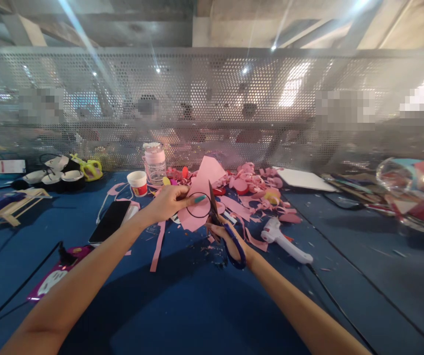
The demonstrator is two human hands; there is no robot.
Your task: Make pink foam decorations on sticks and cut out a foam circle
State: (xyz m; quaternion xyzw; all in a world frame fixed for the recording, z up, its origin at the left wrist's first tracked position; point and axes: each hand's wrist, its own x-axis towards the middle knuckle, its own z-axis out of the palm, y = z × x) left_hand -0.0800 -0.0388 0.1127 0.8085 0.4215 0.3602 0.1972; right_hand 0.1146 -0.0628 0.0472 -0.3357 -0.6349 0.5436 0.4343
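Note:
My left hand [165,203] pinches a sheet of pink paper [209,171], its thumb with a teal nail lying over the sheet. A black circle outline [199,217] shows on the lower part of this paper. In my right hand [247,254] is a pair of scissors [229,252] with dark blue handles, fingers wrapped through the loops. The blades point up and away, against the paper at the right side of the circle. Whether the blades have cut into the sheet there I cannot tell. Below the paper's left side hangs or lies a narrow pink strip [157,249].
Pink scraps [247,175] heap behind the paper. A white corded tool [288,244] lies right, before a white sheet [304,179] and clear jar [417,197]. Leftward are a paper cup [137,183], bottle [155,165], phone [110,223] and purple box [58,276]. A perforated screen [212,98] stands behind.

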